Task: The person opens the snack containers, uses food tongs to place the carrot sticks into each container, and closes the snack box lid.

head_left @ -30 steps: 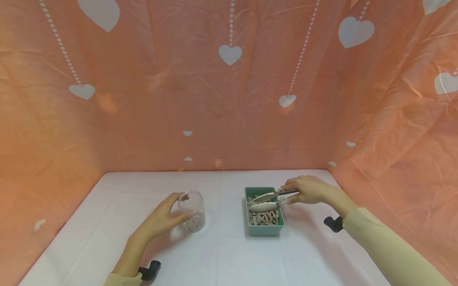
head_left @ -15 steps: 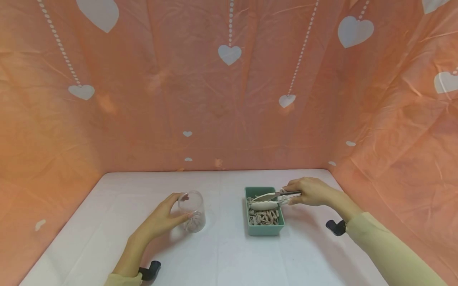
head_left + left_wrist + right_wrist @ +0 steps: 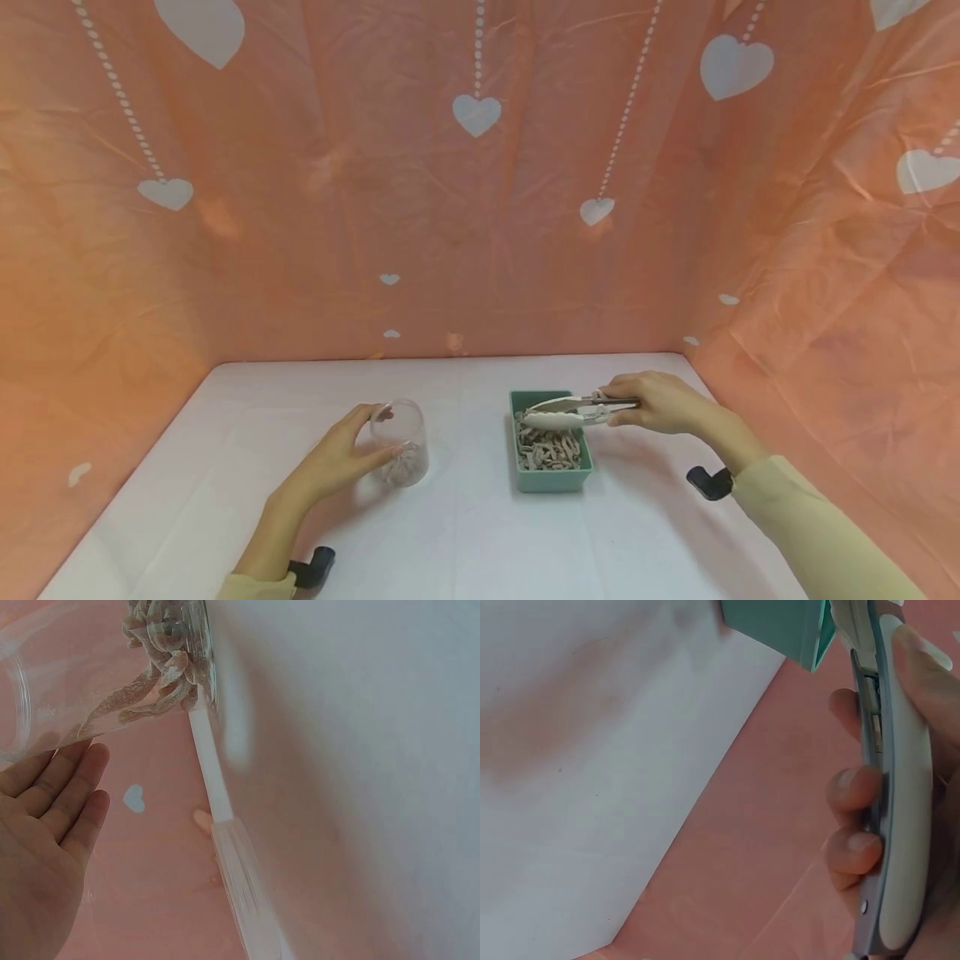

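Note:
My left hand [image 3: 337,458] holds a clear jar [image 3: 417,446] upright on the table, thumb on the near side and fingers on the far side. Brownish dried strips [image 3: 161,656] lie at the jar's bottom. In the head view my right hand [image 3: 660,404] grips white-and-grey tongs [image 3: 904,795], fingers wrapped round the handles. The tongs' pale heads reach over the far half of a green rectangular box [image 3: 553,482] and stand slightly apart. Similar dried strips [image 3: 551,452] fill the box. Whether the heads hold any strips I cannot tell.
The table [image 3: 480,542] has a white cover. Behind it and at both sides hangs an orange cloth [image 3: 450,225] with white hearts. The jar stands left of the green box, with a gap between them.
My right hand has drawn slightly right. The tongs' heads have shifted up in the view, toward the box's far end, showing more strips. My left hand and the jar stay in place.

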A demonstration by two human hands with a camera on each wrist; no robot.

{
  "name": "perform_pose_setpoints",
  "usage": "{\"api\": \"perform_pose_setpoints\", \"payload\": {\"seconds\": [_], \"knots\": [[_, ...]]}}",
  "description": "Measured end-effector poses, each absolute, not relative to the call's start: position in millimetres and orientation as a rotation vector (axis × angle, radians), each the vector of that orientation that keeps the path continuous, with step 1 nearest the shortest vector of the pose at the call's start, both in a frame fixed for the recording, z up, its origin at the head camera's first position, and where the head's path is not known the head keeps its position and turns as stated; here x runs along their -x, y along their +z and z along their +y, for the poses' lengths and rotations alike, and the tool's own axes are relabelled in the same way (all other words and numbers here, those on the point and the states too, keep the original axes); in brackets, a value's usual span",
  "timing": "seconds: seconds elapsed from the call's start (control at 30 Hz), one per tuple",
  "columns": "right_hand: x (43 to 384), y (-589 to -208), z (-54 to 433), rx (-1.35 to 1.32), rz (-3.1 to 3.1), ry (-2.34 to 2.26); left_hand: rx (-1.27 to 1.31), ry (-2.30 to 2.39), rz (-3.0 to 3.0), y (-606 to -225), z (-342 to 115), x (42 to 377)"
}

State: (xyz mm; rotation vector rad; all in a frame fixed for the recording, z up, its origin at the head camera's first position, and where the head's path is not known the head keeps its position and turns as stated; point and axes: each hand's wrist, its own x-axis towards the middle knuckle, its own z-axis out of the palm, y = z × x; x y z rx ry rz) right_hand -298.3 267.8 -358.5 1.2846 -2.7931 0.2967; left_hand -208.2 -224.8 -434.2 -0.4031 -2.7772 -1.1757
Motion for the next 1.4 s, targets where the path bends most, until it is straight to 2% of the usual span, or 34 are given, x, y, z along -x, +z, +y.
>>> {"api": "perform_pose_setpoints", "payload": {"seconds": [0.7,1.4], "knots": [[285.2,-351.0,279.0,-1.144,-2.674,0.507,0.404,-1.190,-2.773,-431.0,-223.1,207.1],[283.5,-341.2,257.7,-1.145,-2.626,0.515,0.402,-1.193,-2.768,-432.6,-223.5,207.0]]}}
